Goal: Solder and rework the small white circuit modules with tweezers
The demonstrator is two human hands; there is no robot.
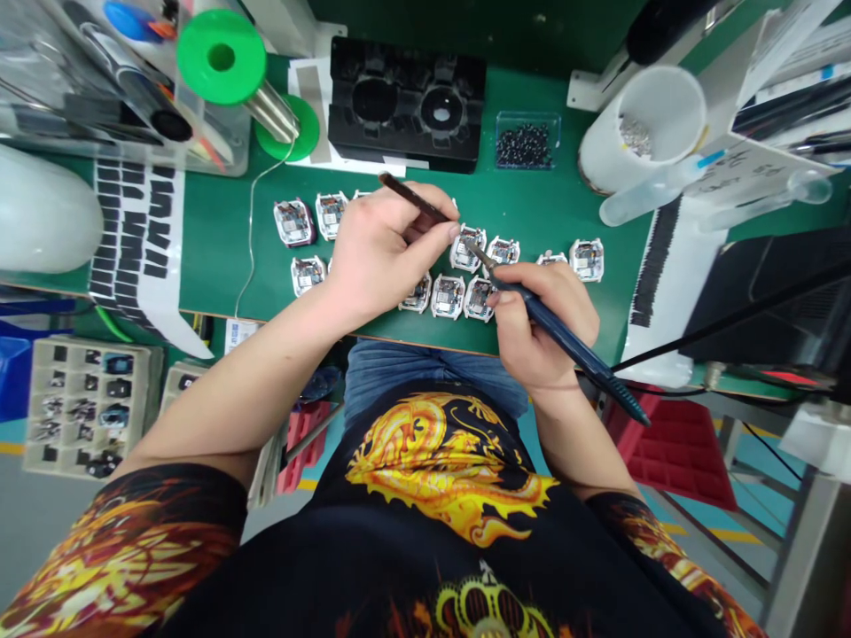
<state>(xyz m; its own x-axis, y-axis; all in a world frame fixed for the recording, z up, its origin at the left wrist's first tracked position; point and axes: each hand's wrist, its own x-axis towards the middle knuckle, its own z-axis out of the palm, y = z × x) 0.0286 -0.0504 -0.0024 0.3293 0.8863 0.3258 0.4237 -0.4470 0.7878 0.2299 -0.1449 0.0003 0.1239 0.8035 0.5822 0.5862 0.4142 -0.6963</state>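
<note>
In my left hand (392, 248) is a slim dark pair of tweezers (416, 197), pinched between thumb and fingers, its tip by a small white watch case (468, 247) with its circuit board exposed. My right hand (549, 319) grips a blue soldering iron (565, 330) like a pen; its metal tip (476, 251) reaches the same case. I cannot tell whether either tip touches the board. Similar watch cases lie in two rows around my hands, among them one (448, 296) near the bench edge and another (586, 260) at the right. My left hand hides several of them.
A green solder spool (222, 58) stands at the back left, its wire trailing over the green bench (219, 230). Behind my hands are a black fixture (407, 102) and a clear box of tiny black parts (527, 143). A white cup (642, 124) stands right; the iron's cable (718, 330) runs rightward.
</note>
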